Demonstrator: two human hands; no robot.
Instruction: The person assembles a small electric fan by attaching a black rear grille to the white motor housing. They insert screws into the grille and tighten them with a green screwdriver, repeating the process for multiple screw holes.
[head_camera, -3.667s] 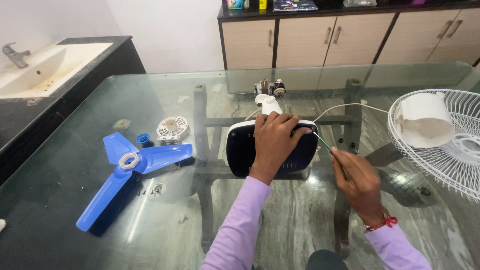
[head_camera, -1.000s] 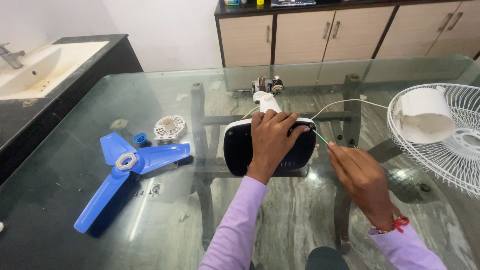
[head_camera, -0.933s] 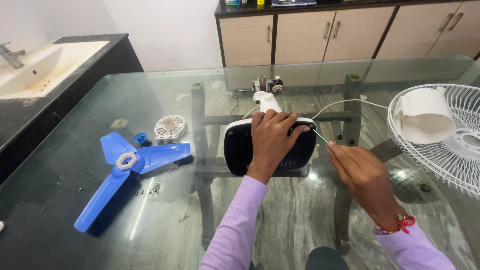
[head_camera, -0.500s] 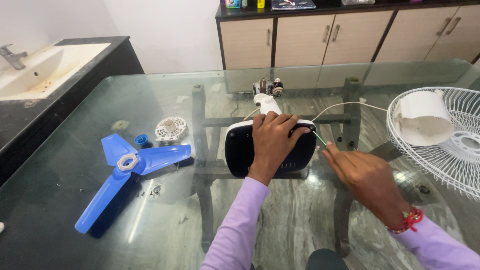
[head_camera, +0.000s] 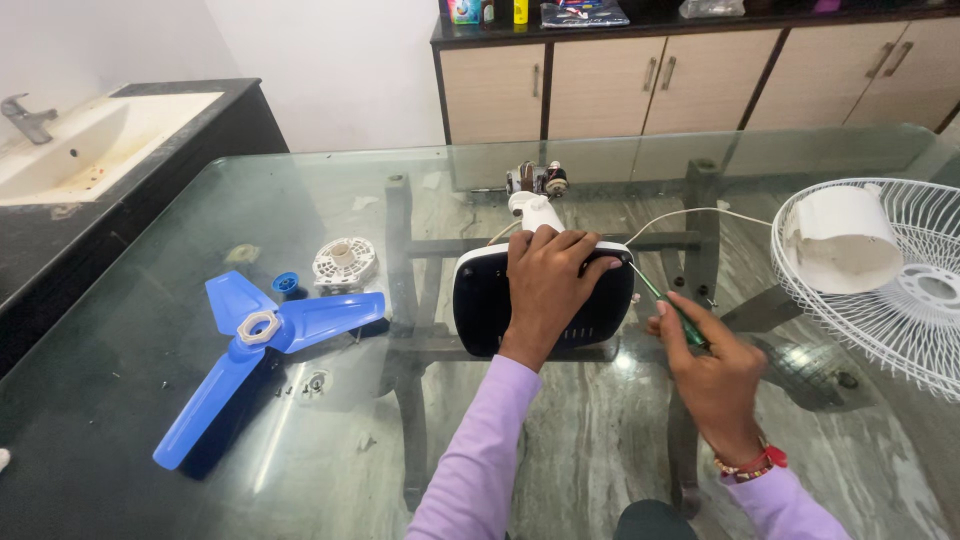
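A home: sink (head_camera: 95, 140), wooden cabinets (head_camera: 690, 75), glass table (head_camera: 300, 450).

Fan base (head_camera: 480, 300) mid-table (head_camera: 300, 450), blade (head_camera: 260, 340) to its left, wire guard (head_camera: 900, 300) far right
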